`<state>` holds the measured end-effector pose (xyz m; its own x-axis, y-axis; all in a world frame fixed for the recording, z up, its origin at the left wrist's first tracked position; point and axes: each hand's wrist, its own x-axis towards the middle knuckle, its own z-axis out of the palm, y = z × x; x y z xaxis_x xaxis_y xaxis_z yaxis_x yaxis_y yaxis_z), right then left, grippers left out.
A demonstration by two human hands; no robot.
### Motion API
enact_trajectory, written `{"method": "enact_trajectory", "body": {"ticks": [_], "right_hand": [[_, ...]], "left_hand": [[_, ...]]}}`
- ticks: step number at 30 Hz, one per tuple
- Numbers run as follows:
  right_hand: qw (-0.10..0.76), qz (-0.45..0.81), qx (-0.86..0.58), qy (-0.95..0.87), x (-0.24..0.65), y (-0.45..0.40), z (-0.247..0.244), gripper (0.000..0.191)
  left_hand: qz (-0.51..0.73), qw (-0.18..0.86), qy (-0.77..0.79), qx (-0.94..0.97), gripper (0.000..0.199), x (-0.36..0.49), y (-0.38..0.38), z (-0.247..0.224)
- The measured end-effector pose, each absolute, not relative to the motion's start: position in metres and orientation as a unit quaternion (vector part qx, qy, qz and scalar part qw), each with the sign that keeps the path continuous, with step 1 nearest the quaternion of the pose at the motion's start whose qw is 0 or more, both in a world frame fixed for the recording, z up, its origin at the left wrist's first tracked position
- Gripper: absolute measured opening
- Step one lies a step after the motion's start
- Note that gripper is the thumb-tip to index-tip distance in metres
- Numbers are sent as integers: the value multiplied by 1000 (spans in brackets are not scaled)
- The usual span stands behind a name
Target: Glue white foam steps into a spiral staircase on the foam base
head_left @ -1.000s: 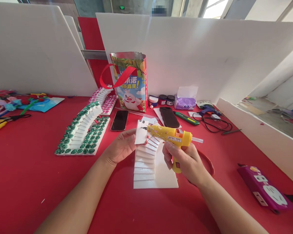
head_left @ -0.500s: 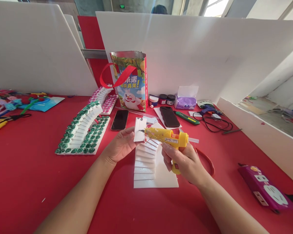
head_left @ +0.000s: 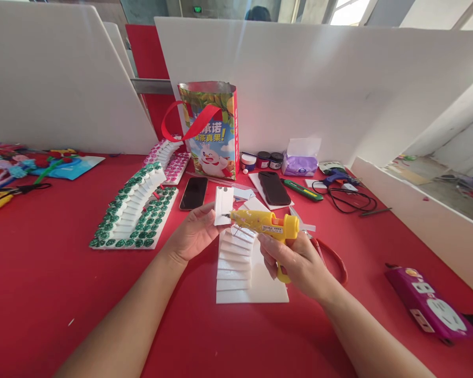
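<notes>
My left hand (head_left: 196, 231) pinches a small white card-like piece (head_left: 224, 202) upright, with grey dots along its top edge. In my right hand (head_left: 289, 260) is a yellow hot glue gun (head_left: 266, 221), its nozzle pointing left against or very close to the lower part of the white piece. A clear glue stick sticks out of the gun's back end. Below both hands lies a white board (head_left: 270, 286) carrying a curved row of white steps (head_left: 234, 268). Red-handled scissors (head_left: 333, 257) lie partly hidden behind my right hand.
Green-dotted curved stairs (head_left: 136, 210) stand at left, with a pink-dotted one behind. A gift bag (head_left: 213, 131), two phones (head_left: 194, 193), paint jars (head_left: 264, 159), tissues (head_left: 300, 164) and a green utility knife (head_left: 302, 190) line the back. A purple power strip (head_left: 428, 304) sits right.
The white piece has shifted slightly left and up. The glue gun has moved a little left, its nozzle now lower on the piece.
</notes>
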<state>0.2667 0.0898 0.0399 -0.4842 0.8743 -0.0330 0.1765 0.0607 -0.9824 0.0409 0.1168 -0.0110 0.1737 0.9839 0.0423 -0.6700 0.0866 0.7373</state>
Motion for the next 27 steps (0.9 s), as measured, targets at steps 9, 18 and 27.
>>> {"method": "enact_trajectory", "body": {"ticks": [9,18,27], "right_hand": [[292,552,-412,-664,268,90,38,57],[283,540,-413,-677,268,91,37,61],[248,571,-395,-676,268,88,39,57]], "left_hand": [[604,695,243,305,26,40,119,-12],[602,694,230,322,31,43,120,-6],[641,664,251,291,31,44,122,-8]]}}
